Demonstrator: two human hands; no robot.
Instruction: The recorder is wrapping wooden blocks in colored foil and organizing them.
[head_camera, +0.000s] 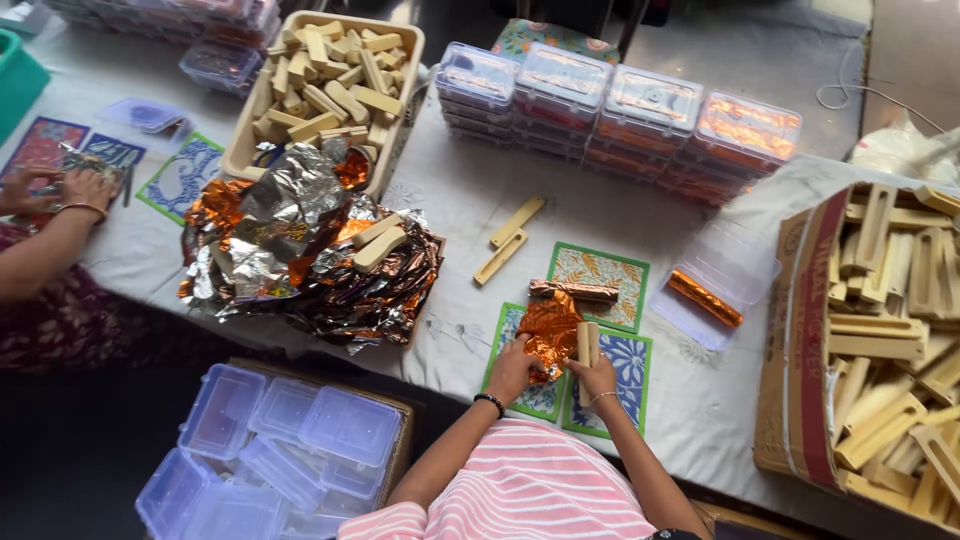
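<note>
Copper-coloured foil (546, 335) lies crumpled at lower centre of the frame and is pinched at its near edge by the left hand (513, 368). A bare wooden piece (588, 343) is held upright against it by the closed fingers of the right hand (598, 376). By the look of it, wrapping has barely begun here. One wrapped piece (574, 291) lies just above, another (705, 298) in an open clear box (716, 285) to the right. Many bare pieces remain in the carton (800, 340) at far right.
</note>
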